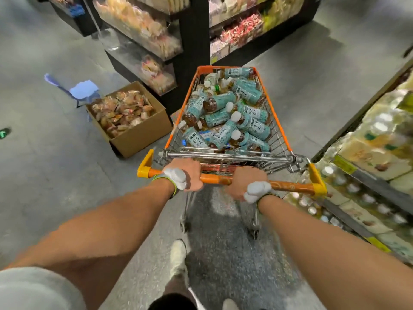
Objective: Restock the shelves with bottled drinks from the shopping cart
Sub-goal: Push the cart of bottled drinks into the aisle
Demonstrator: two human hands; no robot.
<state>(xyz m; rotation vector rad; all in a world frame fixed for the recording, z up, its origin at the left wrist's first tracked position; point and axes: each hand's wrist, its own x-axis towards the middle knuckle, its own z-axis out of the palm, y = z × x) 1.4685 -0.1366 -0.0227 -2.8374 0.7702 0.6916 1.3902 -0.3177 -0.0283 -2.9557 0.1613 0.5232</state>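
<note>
Bottles (228, 113): a loose pile of many, lying on their sides and crossing one another, inside the basket of the shopping cart (272, 108). Teal labels, white caps, brown liquid showing at the necks. The pile fills the basket from the near wire wall to the far end. The cart is wire with an orange rim and stands on the floor (55, 153) in an aisle, straight ahead of the person. Handle (216, 179): orange bar with yellow corner pieces, across the near end of the cart. Left hand (186, 176) grips the handle left of centre, fingers wrapped over the bar. Right hand (248, 182) grips it right of centre, also wrapped round it. Both arms are stretched forward, each with a white pad (176, 177) strapped at the wrist. Left of the cart, just beside its front corner, an open cardboard box (143, 139) sits on the floor, full of wrapped snack packets (123, 113). A blue chair (83, 89) stands just behind the box. Beyond the cart is a black shelf unit (192, 52) with bagged snacks, blurred. On the right a long drinks shelf (368, 153) runs beside the cart, stocked with pale packs and bottles, blurred. One light shoe (177, 253) shows below the handle.
</note>
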